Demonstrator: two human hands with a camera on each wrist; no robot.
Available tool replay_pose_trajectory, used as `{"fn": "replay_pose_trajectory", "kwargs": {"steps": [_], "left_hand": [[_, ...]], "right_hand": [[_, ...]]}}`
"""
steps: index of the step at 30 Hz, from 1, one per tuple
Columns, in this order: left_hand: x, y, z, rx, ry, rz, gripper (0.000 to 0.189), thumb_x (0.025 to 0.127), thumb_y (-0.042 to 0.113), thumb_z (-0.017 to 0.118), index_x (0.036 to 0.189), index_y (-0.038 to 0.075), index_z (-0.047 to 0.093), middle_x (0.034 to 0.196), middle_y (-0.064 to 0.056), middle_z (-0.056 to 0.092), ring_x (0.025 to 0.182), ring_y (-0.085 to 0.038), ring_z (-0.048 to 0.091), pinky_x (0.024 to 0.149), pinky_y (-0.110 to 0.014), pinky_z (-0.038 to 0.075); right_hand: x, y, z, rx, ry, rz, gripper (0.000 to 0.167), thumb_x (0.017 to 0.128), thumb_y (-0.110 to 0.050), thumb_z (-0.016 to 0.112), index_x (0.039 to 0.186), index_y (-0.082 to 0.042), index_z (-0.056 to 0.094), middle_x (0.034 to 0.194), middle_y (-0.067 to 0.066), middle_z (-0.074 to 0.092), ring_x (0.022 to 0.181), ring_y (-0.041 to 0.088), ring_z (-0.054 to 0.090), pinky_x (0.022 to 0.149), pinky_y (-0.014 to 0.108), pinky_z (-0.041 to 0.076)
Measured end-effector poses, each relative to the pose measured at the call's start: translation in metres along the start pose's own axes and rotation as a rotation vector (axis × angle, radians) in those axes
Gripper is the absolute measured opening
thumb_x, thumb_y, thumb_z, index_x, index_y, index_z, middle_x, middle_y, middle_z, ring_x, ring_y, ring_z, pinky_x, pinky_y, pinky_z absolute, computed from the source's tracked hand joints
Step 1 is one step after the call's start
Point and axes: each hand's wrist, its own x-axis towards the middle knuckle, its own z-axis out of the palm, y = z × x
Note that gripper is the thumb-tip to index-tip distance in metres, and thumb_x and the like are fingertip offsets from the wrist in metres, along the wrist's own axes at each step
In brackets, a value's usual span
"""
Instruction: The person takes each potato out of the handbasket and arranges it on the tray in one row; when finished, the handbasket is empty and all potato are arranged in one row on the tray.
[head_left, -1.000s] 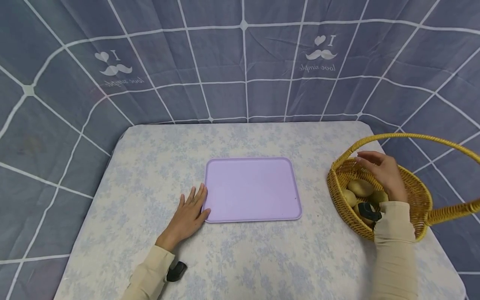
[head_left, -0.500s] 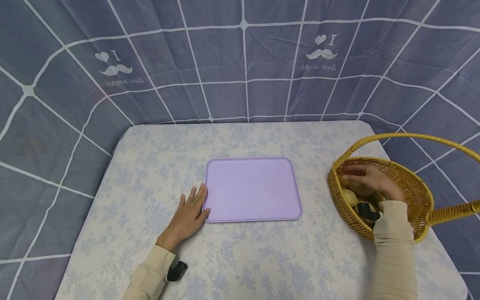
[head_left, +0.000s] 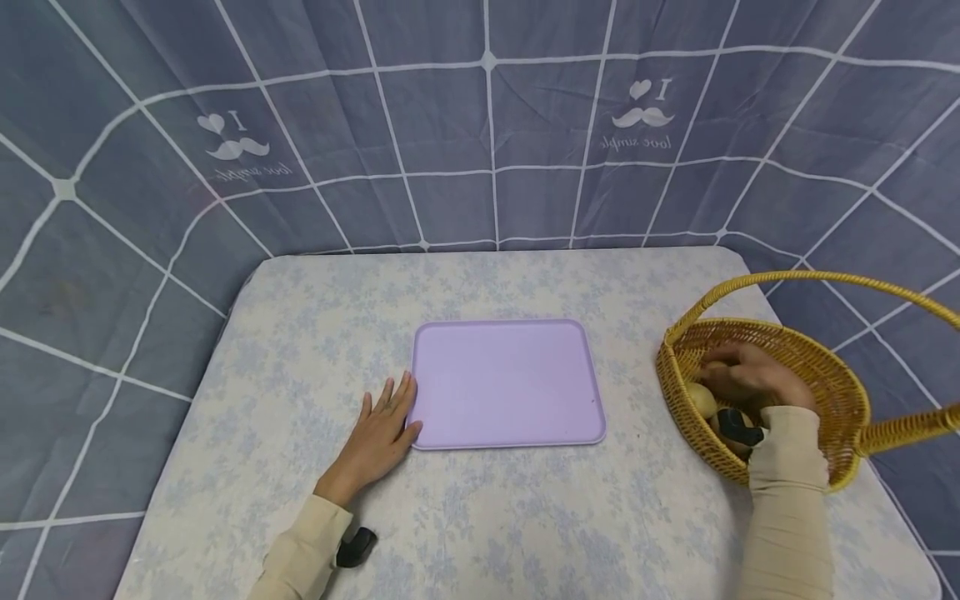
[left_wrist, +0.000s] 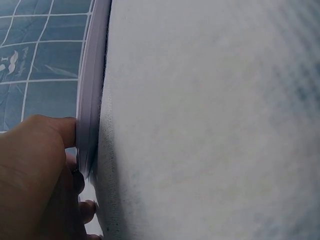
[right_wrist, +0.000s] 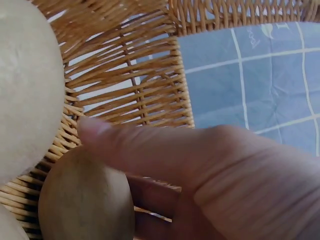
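Observation:
My left hand (head_left: 377, 437) lies with straight, spread fingers at the left edge of a lilac tray (head_left: 508, 383). In the left wrist view, its thumb touches the tray's rim (left_wrist: 91, 95). On the right, my right hand (head_left: 757, 375) reaches down into a yellow wicker basket (head_left: 675, 421). The right wrist view has its thumb and curled fingers around one end of a brown potato (right_wrist: 85, 195); its far side is hidden. Beside that one, a larger pale potato (right_wrist: 27, 90) fills the left edge. In the head view, another potato (head_left: 702, 400) shows next to the hand.
The basket's tall arched handle (head_left: 832, 277) rises over my right wrist. A flowered cloth (head_left: 487, 525) covers the table around the tray. Blue checked curtains (head_left: 450, 125) hang behind and at both sides.
My right hand has gone from above the basket's far rim down among the potatoes, and its fingers have curled in. The left hand and tray stay put.

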Motion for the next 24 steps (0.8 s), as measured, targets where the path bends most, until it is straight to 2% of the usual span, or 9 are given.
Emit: {"fn": "replay_pose_trajectory", "kwargs": {"steps": [1, 3, 6, 8, 12, 14, 17, 19, 24], "left_hand": [[0.0, 0.0, 0.0, -0.001, -0.001, -0.001, 0.066, 0.101, 0.03, 0.047, 0.153, 0.006, 0.015, 0.159, -0.006, 0.012, 0.147, -0.034, 0.007, 0.114, -0.062, -0.001], [-0.001, 0.0, 0.001, 0.0, 0.0, -0.002, 0.066, 0.101, 0.03, 0.047, 0.153, 0.006, 0.015, 0.159, -0.006, 0.012, 0.147, -0.034, 0.007, 0.114, -0.062, -0.002], [-0.001, 0.0, 0.001, 0.006, 0.003, -0.002, 0.066, 0.101, 0.03, 0.047, 0.154, 0.006, 0.015, 0.159, -0.006, 0.012, 0.147, -0.034, 0.007, 0.114, -0.061, -0.001], [-0.001, 0.0, 0.002, 0.009, 0.005, -0.002, 0.066, 0.101, 0.03, 0.047, 0.153, 0.006, 0.016, 0.159, -0.006, 0.012, 0.147, -0.034, 0.008, 0.114, -0.061, -0.001], [-0.001, 0.0, 0.002, 0.011, 0.009, -0.002, 0.066, 0.101, 0.03, 0.048, 0.153, 0.006, 0.016, 0.159, -0.006, 0.012, 0.147, -0.034, 0.008, 0.114, -0.061, -0.001], [-0.001, 0.0, 0.002, 0.011, 0.01, -0.002, 0.066, 0.101, 0.03, 0.047, 0.153, 0.006, 0.016, 0.159, -0.006, 0.013, 0.147, -0.034, 0.008, 0.114, -0.062, 0.0], [-0.001, -0.001, 0.003, 0.012, 0.013, 0.0, 0.066, 0.101, 0.03, 0.047, 0.153, 0.006, 0.016, 0.159, -0.006, 0.013, 0.147, -0.034, 0.008, 0.114, -0.062, 0.0], [-0.001, -0.001, 0.003, 0.011, 0.015, 0.002, 0.065, 0.101, 0.03, 0.047, 0.153, 0.006, 0.016, 0.159, -0.007, 0.013, 0.147, -0.034, 0.008, 0.114, -0.062, -0.001], [-0.002, -0.001, 0.003, 0.006, 0.018, 0.004, 0.065, 0.101, 0.029, 0.047, 0.153, 0.006, 0.016, 0.159, -0.007, 0.013, 0.147, -0.033, 0.008, 0.114, -0.062, -0.001]], "right_hand": [[-0.001, 0.002, 0.0, 0.071, -0.009, -0.011, 0.024, 0.096, -0.011, 0.053, 0.107, 0.01, 0.059, 0.078, 0.009, 0.057, 0.062, 0.016, 0.053, 0.05, 0.037, 0.048], [-0.002, 0.007, -0.001, 0.211, -0.068, -0.098, 0.02, 0.095, -0.006, 0.048, 0.102, 0.01, 0.056, 0.071, 0.004, 0.05, 0.056, 0.019, 0.043, 0.043, 0.04, 0.037], [-0.003, 0.013, -0.003, 0.341, -0.137, -0.189, 0.018, 0.094, -0.004, 0.042, 0.1, 0.006, 0.056, 0.068, -0.001, 0.047, 0.056, 0.019, 0.037, 0.046, 0.043, 0.026], [-0.004, 0.015, -0.004, 0.353, -0.139, -0.194, 0.018, 0.095, -0.003, 0.043, 0.1, 0.009, 0.055, 0.069, -0.001, 0.049, 0.056, 0.018, 0.039, 0.046, 0.042, 0.028], [-0.007, 0.012, -0.002, 0.311, -0.042, -0.098, 0.024, 0.098, -0.006, 0.051, 0.104, 0.017, 0.052, 0.074, 0.002, 0.058, 0.063, 0.013, 0.054, 0.051, 0.034, 0.049], [-0.008, 0.009, 0.0, 0.382, -0.028, -0.103, 0.028, 0.099, -0.004, 0.048, 0.106, 0.022, 0.047, 0.077, 0.005, 0.06, 0.066, 0.014, 0.056, 0.055, 0.031, 0.052], [-0.007, 0.006, -0.001, 0.472, -0.024, -0.141, 0.028, 0.1, -0.001, 0.046, 0.108, 0.025, 0.043, 0.077, 0.006, 0.059, 0.067, 0.014, 0.056, 0.056, 0.029, 0.052], [-0.007, 0.004, -0.003, 0.355, 0.026, -0.172, 0.03, 0.099, -0.006, 0.049, 0.11, 0.022, 0.047, 0.08, 0.005, 0.059, 0.07, 0.011, 0.056, 0.059, 0.027, 0.051], [-0.008, -0.004, -0.011, -0.157, 0.212, -0.172, 0.045, 0.096, -0.025, 0.06, 0.128, 0.007, 0.055, 0.113, 0.007, 0.063, 0.094, -0.009, 0.051, 0.074, 0.01, 0.045]]}}
